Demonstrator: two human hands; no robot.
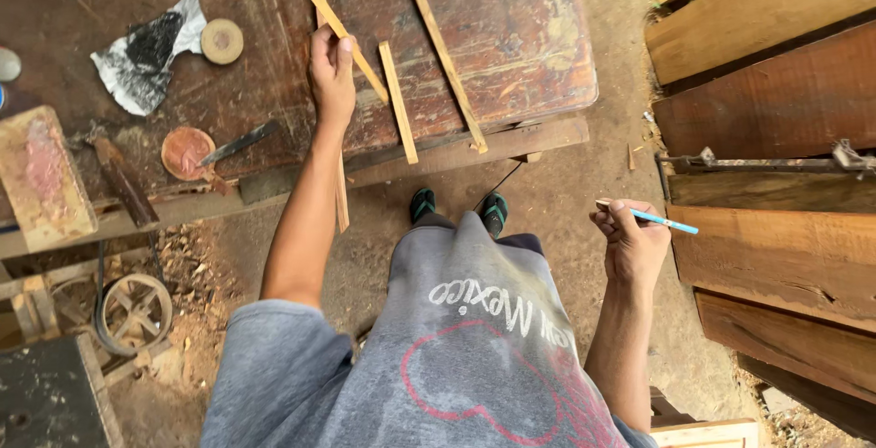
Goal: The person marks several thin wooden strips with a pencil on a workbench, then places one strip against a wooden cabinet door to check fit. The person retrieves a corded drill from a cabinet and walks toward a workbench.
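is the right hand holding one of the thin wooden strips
No, the right hand holds a blue pencil; the left hand grips the wooden strip.

The table (511, 37) is dark, worn wood with a scratched, patchy, faintly shiny top, and the thin strips (398, 101) lying on it are pale, bare, matt wood, like the strip (342, 28) pinched in the left hand (332, 69). The right hand (631, 243) holds a smooth, blue-painted pencil (662, 221), beside rough-sawn planks (776, 101) in raw tan and reddish-brown wood. A crumpled sheet (146, 51) looks like glossy foil or plastic, the blade (239, 143) is dull dark metal, the shirt (474, 357) is soft grey cloth, and the floor (584, 183) is dusty, rough concrete.
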